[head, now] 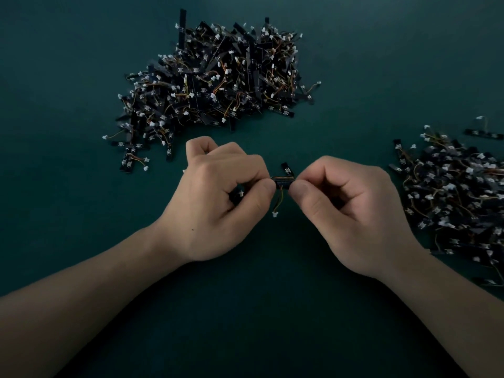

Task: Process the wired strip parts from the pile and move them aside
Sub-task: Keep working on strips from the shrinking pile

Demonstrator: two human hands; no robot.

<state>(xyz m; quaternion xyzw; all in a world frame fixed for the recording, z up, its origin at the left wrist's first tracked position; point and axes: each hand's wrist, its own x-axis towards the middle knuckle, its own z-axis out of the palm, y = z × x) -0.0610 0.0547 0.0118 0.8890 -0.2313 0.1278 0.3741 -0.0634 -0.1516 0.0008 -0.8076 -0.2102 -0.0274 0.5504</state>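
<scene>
Left hand [218, 197] and right hand [351, 211] both pinch one wired strip part [282, 183] just in front of the pile [212, 80]; its dangling wire could snag or tear if tugged.

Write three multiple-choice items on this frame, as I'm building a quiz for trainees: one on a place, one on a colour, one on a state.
1. Besides the far pile, where is the other heap?
A. at the right edge
B. by the left forearm
C. under both wrists

2. What colour is the connector dangling below the strip part?
A. red
B. white
C. blue

3. How is the strip part held?
A. lying loose, untouched
B. by one hand only
C. pinched by both hands

Key: 1 A, the heap lies beyond the right hand, cut by the frame; 2 B, it shows white on its wires; 3 C, the left hand and the right hand each pinch an end.
</scene>
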